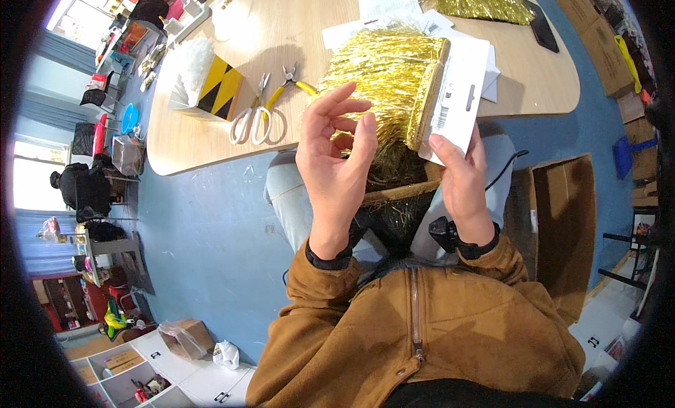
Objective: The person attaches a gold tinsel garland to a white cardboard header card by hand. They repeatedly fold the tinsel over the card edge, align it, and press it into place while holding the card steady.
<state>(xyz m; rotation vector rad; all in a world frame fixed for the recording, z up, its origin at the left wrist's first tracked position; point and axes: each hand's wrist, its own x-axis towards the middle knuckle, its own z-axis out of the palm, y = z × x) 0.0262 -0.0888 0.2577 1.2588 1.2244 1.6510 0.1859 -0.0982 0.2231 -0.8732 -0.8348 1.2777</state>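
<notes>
My right hand (463,176) pinches the lower edge of a white hang card (455,91) with a slot, thumb on top. Along the card's left side runs the braided band of a gold tinsel fringe (383,63), its shiny strands spreading leftward over the table edge. My left hand (334,155) is raised in front of the strands, palm turned up, fingers loosely bent and apart. Nothing shows in it. Below the fringe, a cardboard box (401,191) with loose tinsel strands sits between my knees, partly hidden by my hands.
On the wooden table (281,46) lie white-handled scissors (252,119), yellow-handled pliers (288,84) and a striped box (218,88) of clear plastic bags. More gold tinsel (478,3) and a dark phone (541,28) lie far right. An open carton (562,225) stands right of my legs.
</notes>
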